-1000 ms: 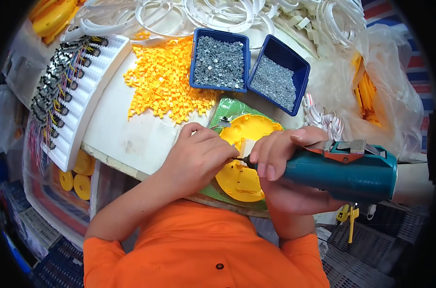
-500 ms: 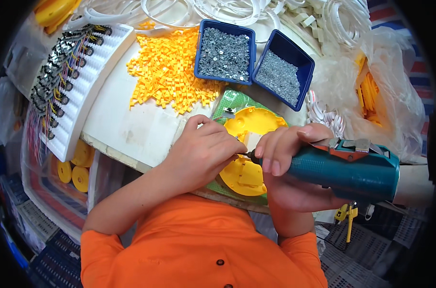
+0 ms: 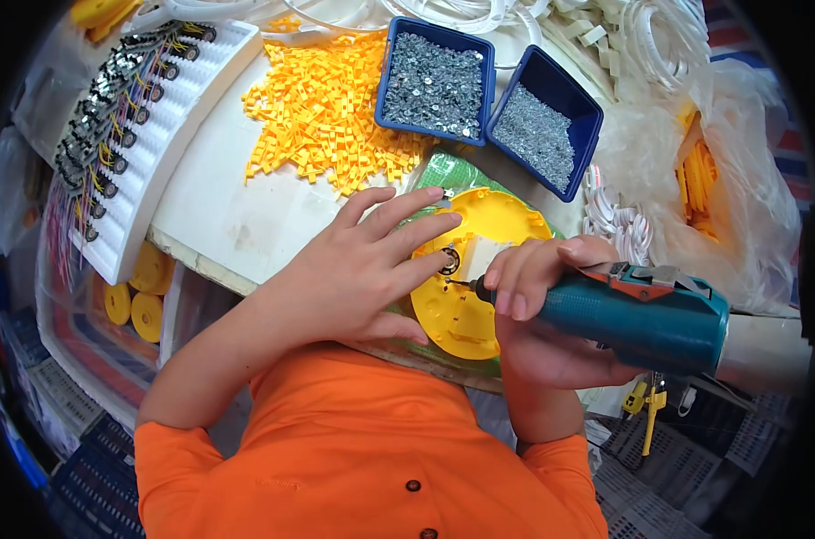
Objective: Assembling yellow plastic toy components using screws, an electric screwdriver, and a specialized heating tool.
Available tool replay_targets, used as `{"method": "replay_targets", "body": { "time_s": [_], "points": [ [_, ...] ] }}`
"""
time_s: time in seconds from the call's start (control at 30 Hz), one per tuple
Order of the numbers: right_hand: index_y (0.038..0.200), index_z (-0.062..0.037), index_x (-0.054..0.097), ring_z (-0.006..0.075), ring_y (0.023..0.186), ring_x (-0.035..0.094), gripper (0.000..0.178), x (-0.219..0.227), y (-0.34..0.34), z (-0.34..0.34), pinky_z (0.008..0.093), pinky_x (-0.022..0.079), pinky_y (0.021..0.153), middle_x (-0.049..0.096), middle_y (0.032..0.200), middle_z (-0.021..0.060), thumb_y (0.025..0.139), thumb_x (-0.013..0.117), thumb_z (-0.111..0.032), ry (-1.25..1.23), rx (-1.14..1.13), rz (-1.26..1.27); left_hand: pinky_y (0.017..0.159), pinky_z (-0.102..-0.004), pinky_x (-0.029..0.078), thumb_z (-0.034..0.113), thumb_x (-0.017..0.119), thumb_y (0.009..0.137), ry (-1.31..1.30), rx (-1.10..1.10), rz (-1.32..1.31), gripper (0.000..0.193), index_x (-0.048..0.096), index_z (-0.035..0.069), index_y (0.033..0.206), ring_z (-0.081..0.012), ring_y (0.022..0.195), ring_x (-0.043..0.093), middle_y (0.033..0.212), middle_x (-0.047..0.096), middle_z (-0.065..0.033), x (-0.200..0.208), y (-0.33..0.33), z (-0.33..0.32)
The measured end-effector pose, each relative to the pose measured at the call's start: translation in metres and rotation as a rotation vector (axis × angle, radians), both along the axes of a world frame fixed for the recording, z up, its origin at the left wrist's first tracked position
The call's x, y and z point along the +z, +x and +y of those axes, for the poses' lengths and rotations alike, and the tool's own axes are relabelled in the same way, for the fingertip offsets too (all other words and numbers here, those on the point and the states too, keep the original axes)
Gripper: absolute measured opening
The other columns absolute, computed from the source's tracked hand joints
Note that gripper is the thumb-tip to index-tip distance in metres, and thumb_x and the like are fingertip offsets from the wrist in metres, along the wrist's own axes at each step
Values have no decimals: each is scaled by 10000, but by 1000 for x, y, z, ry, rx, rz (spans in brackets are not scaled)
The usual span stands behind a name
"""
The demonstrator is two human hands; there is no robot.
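Note:
A round yellow plastic housing (image 3: pixel 493 214) lies on a green mat (image 3: pixel 448 169) at the table's near edge. Inside it sit a small dark round part (image 3: pixel 449 260) and a whitish block (image 3: pixel 485 258). My right hand (image 3: pixel 537 310) grips a teal electric screwdriver (image 3: pixel 636 314) held nearly level. Its thin bit reaches left to the housing, just below the round part. My left hand (image 3: pixel 362 260) is open with spread fingers over the housing's left side. Its fingertips are by the round part and a small metal-and-black piece at the housing's upper left edge.
Two blue bins of small screws (image 3: pixel 434 85) (image 3: pixel 535 135) stand beyond the housing. Loose yellow clips (image 3: pixel 326 108) are heaped left of them. A white foam tray (image 3: pixel 187 148) carries wired parts. Bundled white cable (image 3: pixel 614 220) and a plastic bag (image 3: pixel 740 171) lie to the right.
My left hand has opened from a pinch near the screwdriver bit, its fingers spreading across the housing. The bit and dark round part now show. My right hand keeps its hold on the screwdriver.

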State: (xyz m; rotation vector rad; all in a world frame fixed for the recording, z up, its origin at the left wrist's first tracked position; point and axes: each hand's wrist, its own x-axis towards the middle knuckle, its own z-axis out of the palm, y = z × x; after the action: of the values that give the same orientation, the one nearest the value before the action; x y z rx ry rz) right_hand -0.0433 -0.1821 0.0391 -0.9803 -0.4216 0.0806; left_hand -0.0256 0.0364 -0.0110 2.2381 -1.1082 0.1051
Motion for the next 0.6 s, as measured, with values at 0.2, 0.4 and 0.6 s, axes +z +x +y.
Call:
{"method": "replay_targets", "body": {
  "time_s": [0.2,0.4,0.6],
  "points": [
    [1302,4,530,270,794,607,731,-7,3,-1,439,466,849,637,852,169,952,405,-626,-30,-3,-34,1139,-532,306,549,761,722,59,-18,5,697,646,82,1226,-345,1474,334,1534,455,-105,-4,-1,0],
    [1332,-12,532,224,711,569,969,-10,5,2,394,462,741,602,771,80,843,437,-843,-69,-58,-29,1139,-529,308,539,757,729,34,-14,9,674,649,75,1206,-345,1473,337,1529,459,-107,-7,-1,-1],
    [1325,-12,533,227,710,568,966,-9,4,3,400,463,740,605,775,87,840,442,-842,-77,-49,-31,1130,-528,313,546,755,730,17,-16,14,680,649,76,1210,-343,1473,338,1524,462,-105,-8,-1,-1]
  ]
}}
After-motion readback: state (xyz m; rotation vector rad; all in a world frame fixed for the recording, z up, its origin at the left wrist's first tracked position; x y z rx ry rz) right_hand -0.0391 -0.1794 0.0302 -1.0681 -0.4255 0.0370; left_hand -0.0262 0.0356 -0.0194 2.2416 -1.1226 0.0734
